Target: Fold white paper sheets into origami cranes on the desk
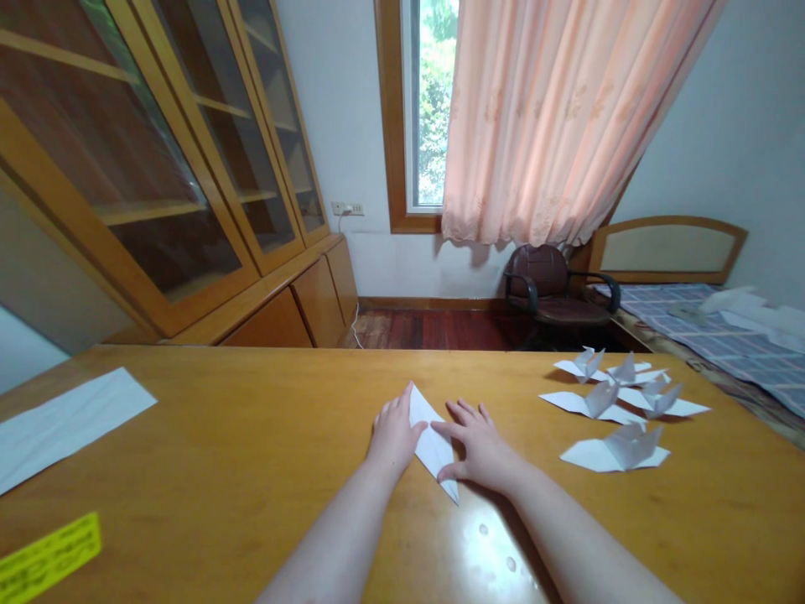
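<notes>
A white folded paper (433,436), long and pointed at both ends, lies on the wooden table (251,436) in front of me. My left hand (393,432) rests on its left edge with fingers together, pressing it flat. On its right side my right hand (481,445) lies with fingers stretched out, the thumb on the lower point. Neither hand lifts the paper off the table.
Several finished white origami pieces (620,403) lie on the table at the right. A white paper strip (63,424) and a yellow slip (47,558) lie at the left. Beyond the table are a wooden glass-door cabinet (157,168), an office chair (553,294) and a bed (723,335).
</notes>
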Tool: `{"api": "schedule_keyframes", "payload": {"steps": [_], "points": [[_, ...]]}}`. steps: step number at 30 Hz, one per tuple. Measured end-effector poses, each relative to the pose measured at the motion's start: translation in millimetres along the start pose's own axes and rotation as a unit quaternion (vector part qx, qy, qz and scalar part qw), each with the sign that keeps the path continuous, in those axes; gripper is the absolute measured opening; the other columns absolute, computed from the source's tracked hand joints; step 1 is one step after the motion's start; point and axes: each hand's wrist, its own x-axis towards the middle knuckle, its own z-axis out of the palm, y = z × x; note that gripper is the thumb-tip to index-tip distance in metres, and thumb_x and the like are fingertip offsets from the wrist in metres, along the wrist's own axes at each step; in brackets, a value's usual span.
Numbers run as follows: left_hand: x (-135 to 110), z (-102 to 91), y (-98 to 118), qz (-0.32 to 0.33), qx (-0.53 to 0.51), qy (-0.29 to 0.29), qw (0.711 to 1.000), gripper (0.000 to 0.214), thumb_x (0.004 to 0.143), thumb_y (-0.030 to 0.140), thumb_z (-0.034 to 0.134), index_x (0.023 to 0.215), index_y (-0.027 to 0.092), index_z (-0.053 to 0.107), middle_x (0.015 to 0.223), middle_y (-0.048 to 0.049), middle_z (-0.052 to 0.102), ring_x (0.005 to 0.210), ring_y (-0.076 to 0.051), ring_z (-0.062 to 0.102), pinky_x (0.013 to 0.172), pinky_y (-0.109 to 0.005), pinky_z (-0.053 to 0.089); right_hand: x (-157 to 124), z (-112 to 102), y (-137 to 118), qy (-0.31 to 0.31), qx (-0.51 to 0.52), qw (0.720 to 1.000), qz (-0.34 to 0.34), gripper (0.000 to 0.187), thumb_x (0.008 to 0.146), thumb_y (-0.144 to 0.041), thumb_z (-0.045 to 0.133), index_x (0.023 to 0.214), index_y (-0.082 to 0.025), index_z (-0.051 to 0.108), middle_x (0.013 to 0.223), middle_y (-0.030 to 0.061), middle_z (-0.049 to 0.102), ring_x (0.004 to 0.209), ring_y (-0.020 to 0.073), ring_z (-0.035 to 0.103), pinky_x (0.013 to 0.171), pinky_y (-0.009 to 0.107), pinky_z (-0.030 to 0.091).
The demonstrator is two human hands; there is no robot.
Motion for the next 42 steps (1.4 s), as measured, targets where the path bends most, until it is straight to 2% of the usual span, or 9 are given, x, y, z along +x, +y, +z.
{"api": "schedule_keyframes", "payload": {"steps": [3, 7, 13, 22, 25, 28, 32, 36, 42], "points": [[-0.2, 0.4, -1.1, 0.017, 0.008, -0.001, 1.000, 0.057, 0.074, 0.032, 0.059, 0.128, 0.025, 0.044, 0.126, -0.0064, 0.052, 0.114, -0.025, 0.044, 0.096, -0.033, 0.030, -0.2, 0.4, 0.9, 0.002, 0.000, 1.000, -0.003, 0.071, 0.062, -0.064, 0.063, 0.126, -0.038, 0.047, 0.147, 0.0086, 0.023, 0.135, 0.0346, 0.012, 0.104, 0.057, 0.002], [-0.4, 0.9, -1.5, 0.021, 0.015, 0.000, 1.000, 0.044, 0.074, 0.031, 0.059, 0.117, 0.030, 0.055, 0.122, -0.0035, 0.054, 0.112, -0.023, 0.045, 0.096, -0.034, 0.032, 0.8, 2.9, 2.9, 0.027, 0.007, 1.000, -0.009, 0.038, 0.080, -0.048, 0.053, 0.117, -0.038, 0.056, 0.141, 0.0048, 0.036, 0.134, 0.0296, 0.020, 0.105, 0.054, 0.008], [-0.8, -0.4, 0.0, 0.008, 0.028, 0.001, 1.000, 0.040, 0.076, 0.029, 0.058, 0.115, 0.030, 0.057, 0.132, -0.0039, 0.047, 0.121, -0.024, 0.038, 0.100, -0.038, 0.028, 3.1, 4.2, 2.9, 0.086, 0.011, 0.995, -0.042, 0.021, 0.083, -0.035, 0.053, 0.098, -0.034, 0.068, 0.118, 0.0013, 0.059, 0.123, 0.0241, 0.040, 0.104, 0.048, 0.018], [-1.2, -0.4, -1.5, 0.029, 0.020, 0.025, 0.999, 0.028, 0.076, 0.028, 0.059, 0.103, 0.029, 0.063, 0.118, -0.0027, 0.058, 0.111, -0.023, 0.047, 0.095, -0.037, 0.032, 1.8, 3.9, -0.1, 0.140, 0.013, 0.988, -0.063, 0.019, 0.083, -0.025, 0.053, 0.093, -0.026, 0.068, 0.102, 0.0023, 0.067, 0.108, 0.0208, 0.052, 0.099, 0.042, 0.029], [-1.6, -1.7, -0.4, 0.043, 0.014, 0.014, 0.999, 0.023, 0.076, 0.024, 0.058, 0.097, 0.029, 0.065, 0.117, -0.0001, 0.060, 0.114, -0.022, 0.046, 0.098, -0.036, 0.030, 1.6, 4.7, -1.3, 0.141, 0.023, 0.986, -0.090, 0.021, 0.081, -0.024, 0.054, 0.098, -0.024, 0.067, 0.103, 0.0037, 0.065, 0.108, 0.0199, 0.051, 0.097, 0.037, 0.034], [-2.6, -2.9, 1.1, 0.052, 0.018, 0.006, 0.998, 0.027, 0.078, 0.022, 0.055, 0.102, 0.029, 0.063, 0.117, 0.0007, 0.060, 0.115, -0.021, 0.045, 0.099, -0.036, 0.029, 2.2, 7.0, -0.3, 0.138, 0.016, 0.985, -0.101, 0.022, 0.083, -0.026, 0.052, 0.098, -0.025, 0.068, 0.105, 0.0049, 0.064, 0.111, 0.0212, 0.049, 0.097, 0.038, 0.035], [-4.0, -3.4, 2.1, 0.024, 0.048, 0.029, 0.998, 0.037, 0.079, 0.027, 0.054, 0.115, 0.023, 0.055, 0.121, -0.0059, 0.057, 0.112, -0.021, 0.047, 0.097, -0.035, 0.031, 2.8, 8.7, 0.9, 0.131, 0.008, 0.987, -0.094, 0.024, 0.084, -0.026, 0.050, 0.099, -0.026, 0.068, 0.110, 0.0045, 0.063, 0.116, 0.0219, 0.046, 0.099, 0.039, 0.033], [-4.9, -2.8, 2.2, 0.009, 0.074, 0.037, 0.997, 0.034, 0.080, 0.034, 0.050, 0.111, 0.021, 0.057, 0.120, -0.0084, 0.056, 0.112, -0.023, 0.047, 0.095, -0.036, 0.032, 2.4, 7.0, -0.5, 0.124, -0.010, 0.989, -0.080, 0.026, 0.085, -0.025, 0.047, 0.102, -0.027, 0.067, 0.114, 0.0030, 0.062, 0.119, 0.0225, 0.044, 0.100, 0.039, 0.032], [-5.6, -1.9, 2.6, 0.012, 0.071, 0.047, 0.996, 0.036, 0.077, 0.038, 0.053, 0.108, 0.021, 0.059, 0.118, -0.0073, 0.057, 0.112, -0.024, 0.046, 0.095, -0.036, 0.032, 2.2, 5.1, 1.0, 0.146, -0.038, 0.988, -0.017, 0.025, 0.085, -0.026, 0.048, 0.099, -0.026, 0.068, 0.110, 0.0035, 0.064, 0.117, 0.0238, 0.045, 0.098, 0.040, 0.032]]}}
